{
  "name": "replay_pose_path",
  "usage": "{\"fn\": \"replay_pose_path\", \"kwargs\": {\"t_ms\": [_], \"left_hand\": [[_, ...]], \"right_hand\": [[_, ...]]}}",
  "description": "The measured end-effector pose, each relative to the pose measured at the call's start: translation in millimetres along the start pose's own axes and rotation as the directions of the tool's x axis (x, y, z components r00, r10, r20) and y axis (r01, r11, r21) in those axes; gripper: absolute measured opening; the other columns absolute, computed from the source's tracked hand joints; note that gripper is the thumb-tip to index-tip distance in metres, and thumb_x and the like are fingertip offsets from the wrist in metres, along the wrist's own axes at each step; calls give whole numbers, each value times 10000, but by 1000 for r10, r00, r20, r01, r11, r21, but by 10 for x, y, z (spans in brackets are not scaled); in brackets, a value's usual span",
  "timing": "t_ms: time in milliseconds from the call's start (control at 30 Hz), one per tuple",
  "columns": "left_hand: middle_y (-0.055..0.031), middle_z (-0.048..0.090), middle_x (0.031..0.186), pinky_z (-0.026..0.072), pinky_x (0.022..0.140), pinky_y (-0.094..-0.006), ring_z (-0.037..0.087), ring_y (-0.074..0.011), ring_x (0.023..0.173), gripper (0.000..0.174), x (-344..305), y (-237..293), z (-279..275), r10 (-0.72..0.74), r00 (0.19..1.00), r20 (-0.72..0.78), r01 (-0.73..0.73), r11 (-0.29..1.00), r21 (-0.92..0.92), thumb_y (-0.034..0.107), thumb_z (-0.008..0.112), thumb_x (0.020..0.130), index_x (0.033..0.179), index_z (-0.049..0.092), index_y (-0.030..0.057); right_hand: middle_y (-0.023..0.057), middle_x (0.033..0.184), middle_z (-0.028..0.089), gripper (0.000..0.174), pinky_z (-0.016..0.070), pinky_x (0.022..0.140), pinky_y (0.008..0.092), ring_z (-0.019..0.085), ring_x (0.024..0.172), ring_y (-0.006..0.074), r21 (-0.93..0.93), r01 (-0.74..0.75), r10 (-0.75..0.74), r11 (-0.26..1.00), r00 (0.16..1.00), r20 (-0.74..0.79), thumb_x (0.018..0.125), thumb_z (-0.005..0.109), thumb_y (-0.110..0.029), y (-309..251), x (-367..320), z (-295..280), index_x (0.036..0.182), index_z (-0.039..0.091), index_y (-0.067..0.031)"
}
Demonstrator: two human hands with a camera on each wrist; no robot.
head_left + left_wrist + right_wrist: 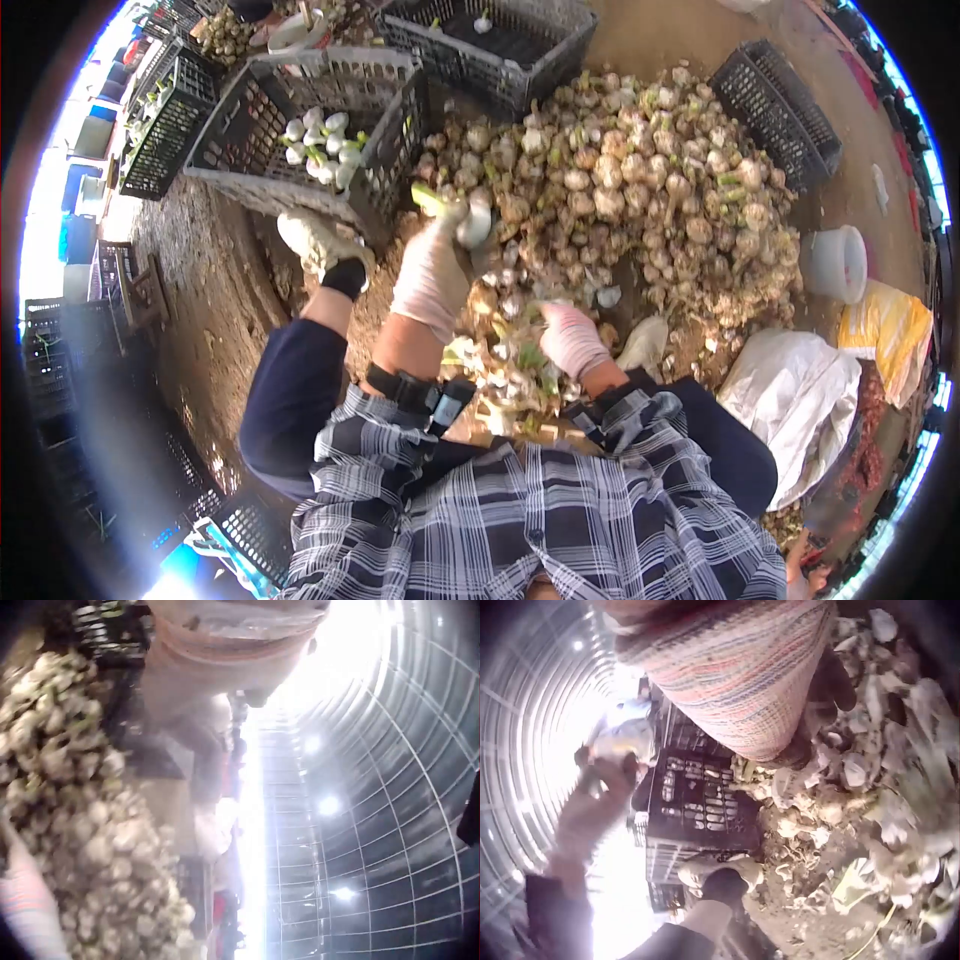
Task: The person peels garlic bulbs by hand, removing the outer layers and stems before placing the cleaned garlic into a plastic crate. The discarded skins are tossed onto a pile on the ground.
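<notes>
My left hand (432, 275), in a pale glove, is stretched forward beside the heap and holds a whitish garlic bulb (474, 225) with a short green stem (428, 198). In the left wrist view that hand (217, 667) is blurred. My right hand (572, 338) hangs low over the peelings (510, 370) between the legs, its fingers pointing away from the body. Its striped glove (742, 682) fills the top of the right wrist view. I cannot tell whether those fingers hold anything. Ahead lies a large heap of untrimmed garlic (620, 180).
Left of the heap stands a black crate (300, 75) holding several clean white bulbs. Another crate (500, 70) is behind it, and one more (780, 115) leans at far right. A white bucket (838, 265) and white sack (795, 400) lie to the right. Shoes flank the peelings.
</notes>
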State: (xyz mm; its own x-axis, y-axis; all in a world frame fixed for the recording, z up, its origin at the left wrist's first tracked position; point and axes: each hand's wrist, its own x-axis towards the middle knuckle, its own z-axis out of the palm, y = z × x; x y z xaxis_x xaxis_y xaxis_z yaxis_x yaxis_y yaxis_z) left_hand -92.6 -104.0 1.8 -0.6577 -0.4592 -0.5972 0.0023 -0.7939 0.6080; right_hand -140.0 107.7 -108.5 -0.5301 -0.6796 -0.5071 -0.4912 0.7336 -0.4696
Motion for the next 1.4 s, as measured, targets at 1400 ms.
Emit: {"fn": "replay_pose_path", "kwargs": {"t_ms": [1400], "left_hand": [[-210, 540, 1305, 489, 964, -451, 560, -397, 1179, 658, -1806, -299, -566, 338, 705, 623, -691, 132, 711, 201, 764, 805, 1408, 503, 157]], "right_hand": [[87, 988, 718, 206, 545, 744, 340, 686, 865, 239, -215, 640, -672, 738, 666, -324, 888, 674, -135, -1193, -1451, -872, 1086, 695, -80]]}}
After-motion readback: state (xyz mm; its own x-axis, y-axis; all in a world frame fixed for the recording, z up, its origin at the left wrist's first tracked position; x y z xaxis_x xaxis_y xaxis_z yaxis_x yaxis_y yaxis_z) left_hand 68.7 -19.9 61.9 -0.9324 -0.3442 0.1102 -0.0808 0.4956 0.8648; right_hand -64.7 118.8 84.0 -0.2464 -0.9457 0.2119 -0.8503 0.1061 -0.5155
